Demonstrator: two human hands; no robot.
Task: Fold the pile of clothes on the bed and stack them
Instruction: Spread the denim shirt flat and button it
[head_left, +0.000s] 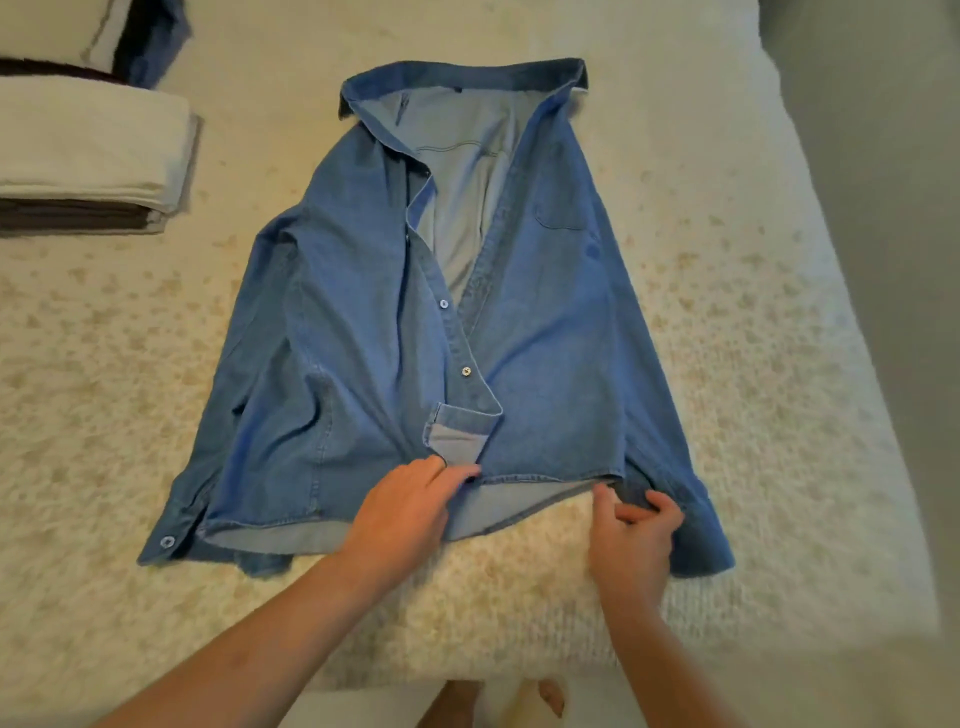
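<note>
A blue denim shirt (374, 332) lies front up on the cream bedspread (727, 364), collar at the far end, placket partly open. Its sleeves run down both sides. My left hand (405, 504) rests flat on the near hem at the middle, fingers spread and pressing the cloth just below a turned-up corner of the placket. My right hand (631, 540) pinches the hem near the right front corner between thumb and fingers. At the far left stands a stack of folded clothes (88, 150), white on top and dark grey below.
Behind the stack lie more clothes (140, 41), white, dark and blue, cut off by the frame's top left. The bed's right edge (852, 291) drops to a grey floor. My feet (550, 701) show below the near edge.
</note>
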